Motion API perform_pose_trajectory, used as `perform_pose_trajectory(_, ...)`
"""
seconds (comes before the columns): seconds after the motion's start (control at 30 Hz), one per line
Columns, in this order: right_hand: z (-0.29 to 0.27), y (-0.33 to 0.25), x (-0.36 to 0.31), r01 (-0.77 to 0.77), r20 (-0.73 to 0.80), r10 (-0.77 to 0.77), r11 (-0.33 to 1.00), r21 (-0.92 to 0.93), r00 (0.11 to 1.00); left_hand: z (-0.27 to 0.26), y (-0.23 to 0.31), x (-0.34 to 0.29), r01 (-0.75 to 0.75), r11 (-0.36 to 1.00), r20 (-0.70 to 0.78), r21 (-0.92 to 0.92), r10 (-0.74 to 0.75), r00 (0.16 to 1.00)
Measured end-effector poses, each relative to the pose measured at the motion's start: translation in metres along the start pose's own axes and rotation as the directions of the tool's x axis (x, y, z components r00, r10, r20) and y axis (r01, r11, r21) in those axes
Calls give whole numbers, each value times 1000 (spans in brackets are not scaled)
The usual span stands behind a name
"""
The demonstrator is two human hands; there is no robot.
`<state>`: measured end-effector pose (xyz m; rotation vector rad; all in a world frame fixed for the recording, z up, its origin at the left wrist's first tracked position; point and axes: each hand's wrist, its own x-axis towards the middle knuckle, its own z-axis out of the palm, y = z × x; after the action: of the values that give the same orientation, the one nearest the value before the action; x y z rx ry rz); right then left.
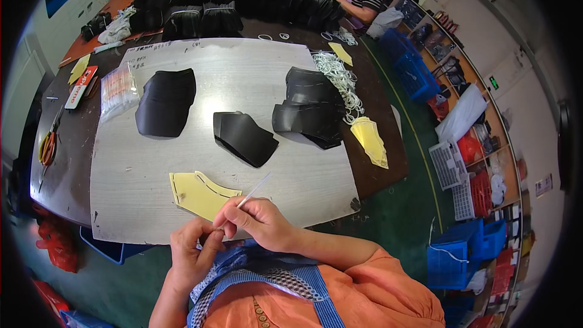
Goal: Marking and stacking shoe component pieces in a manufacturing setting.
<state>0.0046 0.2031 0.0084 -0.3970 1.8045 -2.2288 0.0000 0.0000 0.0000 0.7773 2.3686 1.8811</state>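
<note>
1. Here we are at the yellow curved card template with dark slots [203, 195], lying on the pale grey wood-grain board [133, 203] — and just this side of it, both hands meet over a slim white pen-like stick [256, 187].
2. The stick slants up, its far end just right of the template, beyond its right tip.
3. To do this well, I'd say, steady the lower end with the left fingertips while the right keeps a light grip; a hard squeeze could bend so thin a thing.
4. It would also help to work clear of the template, so nothing nudges it.
5. Now the pose! The right hand [258, 222] comes in from the template's lower right, forearm nearly level, thumb and forefinger closed around the stick.
6. The left hand [195, 246] rises below the template, wrist bent inward, fingers curled, tips drawn close to the right's — whether they grip the stick's lower end, I can't tell.
7. Beyond the template, untouched, sits a small stack of black flat curved pieces [243, 138].
</note>
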Motion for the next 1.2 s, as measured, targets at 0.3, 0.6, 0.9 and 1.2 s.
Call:
perform_pose_trajectory(0.3,21,-5,-23,254,-87,-311,883,-394,946,14,10,-19,-32,994,77,108,24,997)
perform_pose_trajectory(0.6,19,-2,-31,247,-63,-302,869,-429,951,32,17,-26,-84,995,-26,57,85,996)
perform_pose_trajectory(0.9,-3,-13,-18,131,-62,-156,945,-299,986,6,9,4,-76,982,153,172,49,987)
perform_pose_trajectory(1.2,6,15,-19,408,235,-449,341,-847,862,19,9,-26,271,869,99,-413,-253,962)
